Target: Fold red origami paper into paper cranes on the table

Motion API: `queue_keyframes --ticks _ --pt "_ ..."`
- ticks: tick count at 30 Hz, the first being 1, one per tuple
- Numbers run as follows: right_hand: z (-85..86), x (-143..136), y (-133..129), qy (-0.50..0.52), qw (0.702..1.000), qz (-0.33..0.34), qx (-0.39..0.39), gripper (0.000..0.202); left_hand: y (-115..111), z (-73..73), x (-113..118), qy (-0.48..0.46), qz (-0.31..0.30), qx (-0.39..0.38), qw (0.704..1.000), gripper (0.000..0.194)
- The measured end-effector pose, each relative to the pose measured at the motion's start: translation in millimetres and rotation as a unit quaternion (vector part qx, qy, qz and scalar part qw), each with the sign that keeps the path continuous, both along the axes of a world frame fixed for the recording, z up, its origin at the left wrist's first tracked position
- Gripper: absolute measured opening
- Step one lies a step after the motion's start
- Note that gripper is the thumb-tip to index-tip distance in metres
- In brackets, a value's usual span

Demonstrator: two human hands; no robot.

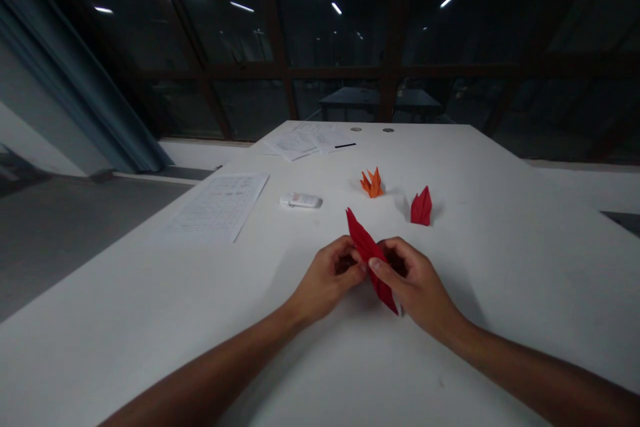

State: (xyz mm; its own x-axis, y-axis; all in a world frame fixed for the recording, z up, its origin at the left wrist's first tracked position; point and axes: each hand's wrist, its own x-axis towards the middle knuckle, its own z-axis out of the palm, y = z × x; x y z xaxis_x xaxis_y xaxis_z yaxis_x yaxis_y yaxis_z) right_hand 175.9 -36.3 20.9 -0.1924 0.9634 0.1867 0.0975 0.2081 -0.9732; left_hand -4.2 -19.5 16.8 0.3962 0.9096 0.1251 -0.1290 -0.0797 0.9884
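A folded piece of red origami paper (367, 243) is held between my two hands, tilted, with a pointed tip at its upper left and a bit of white showing at its lower end. My left hand (327, 277) pinches its left edge between thumb and fingers. On the other side, my right hand (415, 283) grips it with the thumb pressed on its face; the other fingers are partly hidden behind. Beyond my hands stand an orange folded paper figure (373, 184) with several points and a smaller red folded paper piece (421, 207).
On the white table (520, 267), a white oblong item with print (301, 200) lies left of the figures. A written sheet (220, 207) lies farther left. Loose papers (300, 141) and a black pen-like stick (345, 145) are near the far edge. Dark windows rise behind.
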Motion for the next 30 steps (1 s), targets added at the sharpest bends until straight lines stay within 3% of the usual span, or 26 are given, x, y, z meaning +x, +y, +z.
queue_keyframes --ticks 12,15,19,26,30 --pt "-2.2 -3.6 1.7 0.042 0.999 -0.022 -0.027 0.021 -1.4 5.6 2.6 0.064 0.045 0.054 0.996 0.026" --pt "-1.7 -3.1 1.2 0.064 0.997 -0.004 -0.036 0.022 0.2 2.2 2.3 0.046 0.057 0.041 0.996 0.027" --pt "-3.6 -2.1 1.7 0.109 0.993 0.016 -0.052 0.018 2.6 0.4 1.4 0.012 0.061 0.015 0.998 0.041" --pt "-5.2 -1.9 6.0 0.212 0.967 0.007 -0.143 0.024 3.0 0.3 1.3 -0.022 0.067 -0.007 0.997 0.049" --pt "-7.0 -2.1 6.8 0.184 0.978 0.021 -0.093 0.020 2.8 -0.3 1.3 -0.039 0.074 -0.020 0.996 0.047"
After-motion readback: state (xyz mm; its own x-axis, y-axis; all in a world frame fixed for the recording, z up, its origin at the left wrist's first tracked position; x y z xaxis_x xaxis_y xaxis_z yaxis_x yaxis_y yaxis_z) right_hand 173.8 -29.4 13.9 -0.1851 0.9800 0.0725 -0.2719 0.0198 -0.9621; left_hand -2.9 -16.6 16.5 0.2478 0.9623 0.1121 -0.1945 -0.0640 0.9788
